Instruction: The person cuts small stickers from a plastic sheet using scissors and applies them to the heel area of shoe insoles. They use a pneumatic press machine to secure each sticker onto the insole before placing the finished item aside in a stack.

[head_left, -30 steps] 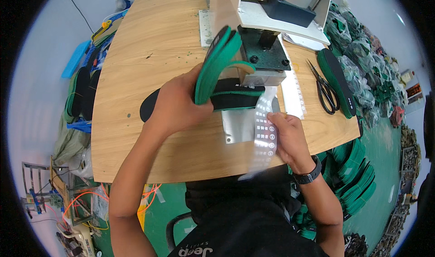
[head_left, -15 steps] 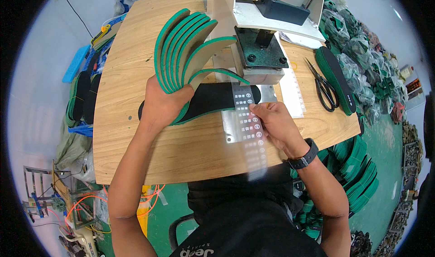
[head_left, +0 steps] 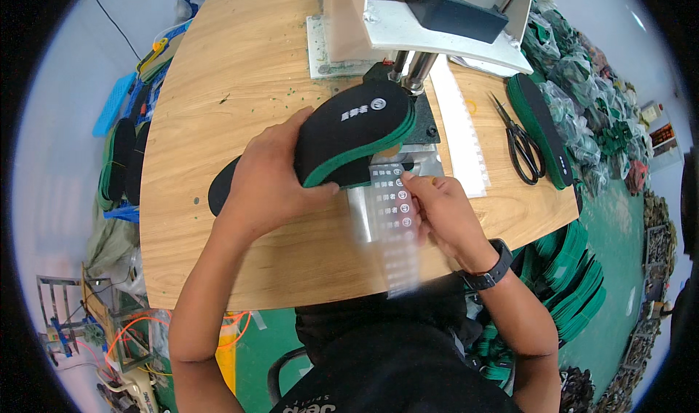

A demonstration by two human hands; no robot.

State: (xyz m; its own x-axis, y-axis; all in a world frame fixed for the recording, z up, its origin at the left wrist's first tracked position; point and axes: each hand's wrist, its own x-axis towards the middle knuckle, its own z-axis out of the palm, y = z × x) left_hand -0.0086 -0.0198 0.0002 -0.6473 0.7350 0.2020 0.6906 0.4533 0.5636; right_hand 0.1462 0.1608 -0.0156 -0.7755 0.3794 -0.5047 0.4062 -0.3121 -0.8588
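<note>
My left hand (head_left: 269, 176) is closed around a stack of insoles (head_left: 353, 125) with black tops and green edges. The top one faces up and bears a white printed mark. Beneath the stack, another black insole (head_left: 221, 189) lies on the table, mostly hidden by my hand and the stack. Between thumb and fingers, my right hand (head_left: 445, 207) pinches a clear strip (head_left: 392, 207) printed with rows of white marks. Its far end reaches the insole near the press; its lower end is blurred. The press head (head_left: 431, 125) is down by the insole's toe, partly hidden by the stack.
The press frame (head_left: 437, 30) stands at the back of the wooden table (head_left: 211, 107). To the right are a white sheet (head_left: 459, 132), black scissors (head_left: 524, 145) and a bundle of insoles (head_left: 540, 129). Bagged pieces (head_left: 582, 100) pile up beyond the right edge.
The fanned stack in my left hand has tipped over to the right, turning its black printed top upward. The press head has come down on its rods. My right hand keeps the strip.
</note>
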